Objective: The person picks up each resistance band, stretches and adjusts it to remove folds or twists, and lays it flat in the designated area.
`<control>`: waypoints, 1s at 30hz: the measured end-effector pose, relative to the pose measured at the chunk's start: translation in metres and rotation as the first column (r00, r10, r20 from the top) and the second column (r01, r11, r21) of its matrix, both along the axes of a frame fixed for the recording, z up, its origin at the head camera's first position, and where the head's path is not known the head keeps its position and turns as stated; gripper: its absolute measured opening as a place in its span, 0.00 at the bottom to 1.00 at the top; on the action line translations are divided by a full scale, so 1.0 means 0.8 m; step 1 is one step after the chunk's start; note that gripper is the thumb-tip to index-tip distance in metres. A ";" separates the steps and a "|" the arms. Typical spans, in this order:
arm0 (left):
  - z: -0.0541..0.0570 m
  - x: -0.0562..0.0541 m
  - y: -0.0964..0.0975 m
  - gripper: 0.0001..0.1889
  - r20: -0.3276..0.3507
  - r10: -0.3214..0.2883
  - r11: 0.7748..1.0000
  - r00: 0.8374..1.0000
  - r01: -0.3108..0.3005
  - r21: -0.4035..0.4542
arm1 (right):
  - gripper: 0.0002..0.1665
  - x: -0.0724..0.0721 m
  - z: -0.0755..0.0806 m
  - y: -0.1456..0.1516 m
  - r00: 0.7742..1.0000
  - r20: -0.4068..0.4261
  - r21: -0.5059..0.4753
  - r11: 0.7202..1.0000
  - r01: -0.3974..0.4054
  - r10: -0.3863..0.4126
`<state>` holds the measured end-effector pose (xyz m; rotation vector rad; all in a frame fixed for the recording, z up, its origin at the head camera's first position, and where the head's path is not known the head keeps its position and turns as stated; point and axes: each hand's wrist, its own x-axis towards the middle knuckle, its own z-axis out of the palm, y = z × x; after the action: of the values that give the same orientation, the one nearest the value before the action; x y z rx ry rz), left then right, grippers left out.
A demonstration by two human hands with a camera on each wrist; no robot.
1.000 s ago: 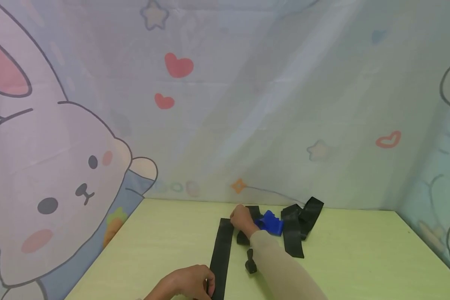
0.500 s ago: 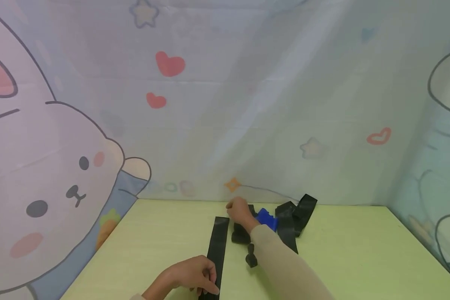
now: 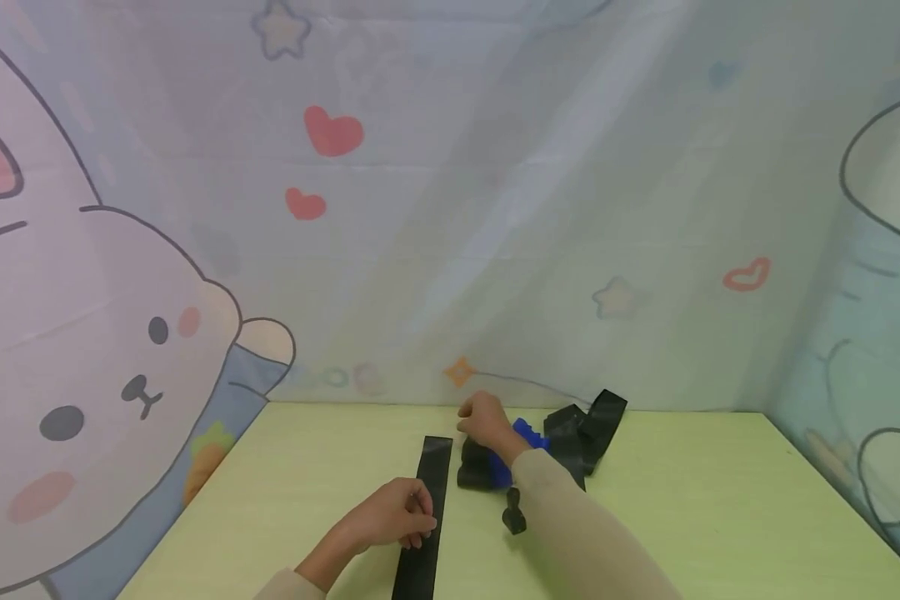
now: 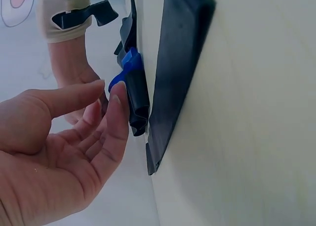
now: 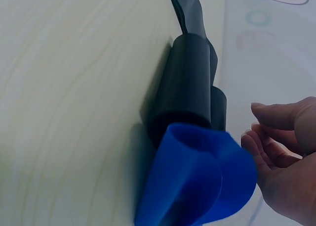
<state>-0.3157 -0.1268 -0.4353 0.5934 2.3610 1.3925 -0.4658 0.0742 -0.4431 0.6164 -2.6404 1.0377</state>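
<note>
Over the flat black strip [image 3: 436, 465], the left hand [image 3: 392, 512] is held loosely curled, its grip part-way parted with nothing in it, so the strip, thin and smooth, could be skewed by a stray touch. Right of the strip's far end, a rolled black band [image 3: 475, 468], a curled, bendy-looking blue band [image 3: 531, 435] and looped, dull-sheened black bands [image 3: 567, 435] are bunched on the bench [image 3: 330, 458], and could be unrolled or tangled by a knock from the right sleeve [image 3: 581, 521]; just beyond and right of that end, the right hand [image 3: 487, 421] is poised, its grip slightly parted and empty.
</note>
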 end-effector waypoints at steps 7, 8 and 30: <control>-0.005 -0.010 0.013 0.07 -0.011 0.066 0.995 0.998 -0.065 0.070 | 0.11 0.004 0.000 0.008 1.000 0.026 0.007 1.000 0.015 -0.015; -0.006 -0.012 0.014 0.07 -0.014 0.078 0.994 0.997 -0.077 0.077 | 0.11 0.005 0.000 0.009 0.999 0.036 0.007 1.000 0.016 -0.017; -0.017 -0.051 0.050 0.14 -0.057 0.285 0.955 0.957 -0.279 0.100 | 0.30 0.010 -0.008 0.043 0.991 0.119 0.146 0.986 -0.077 0.059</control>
<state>-0.3561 -0.0870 -0.4485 0.3411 2.5274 1.6314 -0.4574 0.1085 -0.4494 0.7031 -2.8361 0.9231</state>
